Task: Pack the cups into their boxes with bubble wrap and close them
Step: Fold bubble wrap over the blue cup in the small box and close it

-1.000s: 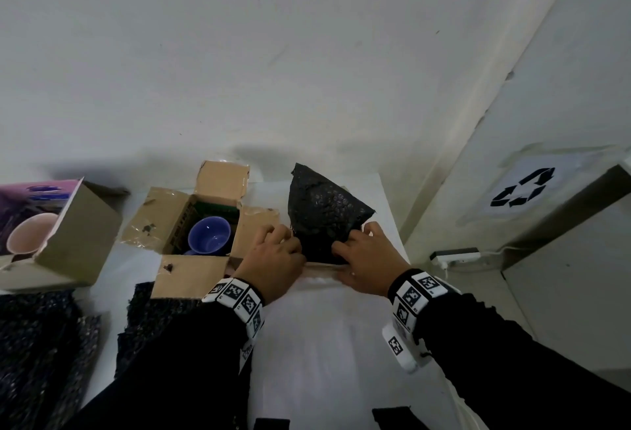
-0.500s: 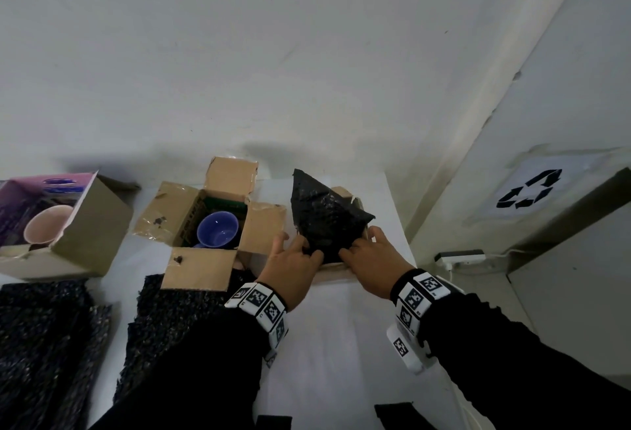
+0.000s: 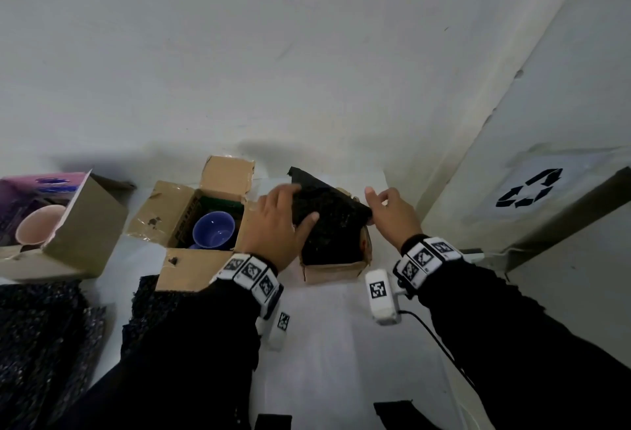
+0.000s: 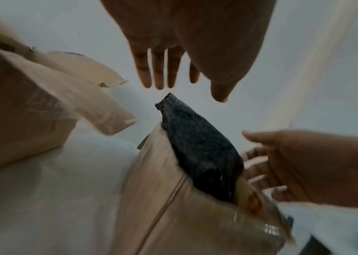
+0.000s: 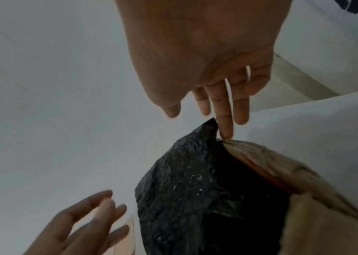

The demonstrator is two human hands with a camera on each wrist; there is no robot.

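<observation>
A sheet of black bubble wrap [image 3: 333, 224] stands up out of a small brown cardboard box [image 3: 333, 274] on the white table. My left hand [image 3: 286, 204] lies over the wrap's upper left side, fingers straight. In the left wrist view those fingers [image 4: 158, 75] hover just above the bubble wrap's tip [image 4: 199, 146]. My right hand [image 3: 382, 204] reaches the wrap's right corner, and one straight fingertip [image 5: 224, 132] touches the bubble wrap [image 5: 184, 181] at the box rim [image 5: 304, 172]. No cup shows inside this box.
An open brown box [image 3: 160, 211] holding a blue cup [image 3: 213, 235] sits just left. Farther left a box [image 3: 85, 224] holds a pink cup [image 3: 37, 228]. Spare black bubble wrap sheets [image 3: 41, 344] lie at the front left. A wall stands behind, a recycling bin [image 3: 529, 190] at the right.
Both hands left the near lower edge of the wrap and moved up and away to its upper sides. Their fingers have straightened out.
</observation>
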